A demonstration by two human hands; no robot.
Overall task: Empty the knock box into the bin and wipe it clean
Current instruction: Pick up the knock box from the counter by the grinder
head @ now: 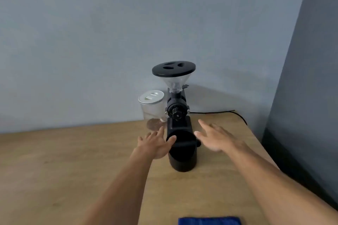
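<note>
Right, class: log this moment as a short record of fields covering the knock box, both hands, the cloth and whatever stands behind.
knock box: black, upright on wooden table
left hand: open, thumb at the box rim
right hand: open, beside the box, blurred
cloth: blue, near table edge
behind: black grinder; clear jar with white lid
bin: not in view

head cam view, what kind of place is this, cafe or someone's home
Probably a small home coffee corner, not a cafe: one coffee grinder, a black knock box and a glass jar stand on a plain wooden table against a bare wall.
</note>
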